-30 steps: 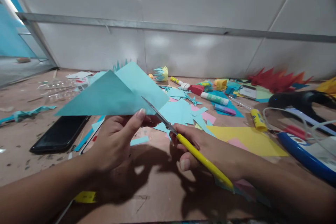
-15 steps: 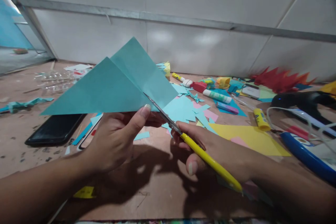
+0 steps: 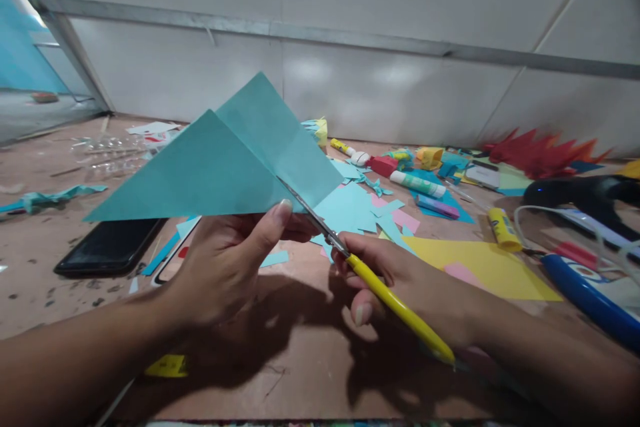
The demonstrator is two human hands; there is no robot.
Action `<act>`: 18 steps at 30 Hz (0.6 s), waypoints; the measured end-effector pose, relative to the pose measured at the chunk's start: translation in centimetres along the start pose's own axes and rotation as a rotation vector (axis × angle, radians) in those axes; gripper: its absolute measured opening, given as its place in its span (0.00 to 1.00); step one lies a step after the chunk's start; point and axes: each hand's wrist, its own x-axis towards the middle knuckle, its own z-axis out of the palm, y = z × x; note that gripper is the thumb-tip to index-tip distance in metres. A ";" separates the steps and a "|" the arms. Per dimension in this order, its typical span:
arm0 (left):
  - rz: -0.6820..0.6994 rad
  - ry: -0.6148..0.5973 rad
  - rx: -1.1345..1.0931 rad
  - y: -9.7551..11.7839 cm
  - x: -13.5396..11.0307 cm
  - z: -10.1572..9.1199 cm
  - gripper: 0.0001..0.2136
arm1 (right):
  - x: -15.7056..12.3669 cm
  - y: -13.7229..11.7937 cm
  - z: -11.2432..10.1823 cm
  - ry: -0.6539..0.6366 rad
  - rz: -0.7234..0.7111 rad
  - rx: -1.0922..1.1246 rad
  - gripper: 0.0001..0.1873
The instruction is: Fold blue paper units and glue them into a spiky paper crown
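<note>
**Folded turquoise paper sheet held up, yellow-handled steel scissors set against it**

Farthest left of the folded sheet, a twisted turquoise paper strip lies on the brown tabletop. Clear plastic packaging sits behind the sheet's left slope, and a black rectangular phone lies beneath its left corner, partly covered by it. The left hand is under the sheet's lower edge, pinching it between the thumb, which is in front, and the fingers behind. The sheet itself is raised above the tabletop, its two pointed flaps standing apart at the top. The scissors run from the sheet down to the right, their tip at the line where the flaps part; whether both blades are on one side of the sheet cannot be made out. The right hand, just right of the sheet, has its fingers wrapped around the scissors' handle, the thumb showing below. Flat turquoise paper scraps lie right of the sheet; farther right come a white-and-green glue stick, a flat yellow paper sheet and, farther back, a spiky red paper piece.
</note>
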 end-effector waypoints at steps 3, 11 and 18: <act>-0.009 -0.004 0.010 0.0 0.1 0.0 0.14 | 0.1 0.1 0.2 -0.037 0.028 0.066 0.17; -0.056 0.008 0.052 -0.5 -0.2 -0.4 0.15 | 0.3 0.8 0.0 -0.045 -0.022 0.054 0.19; -0.047 -0.006 -0.038 -0.4 -0.1 -0.3 0.14 | 0.5 1.0 0.1 -0.037 -0.031 0.028 0.21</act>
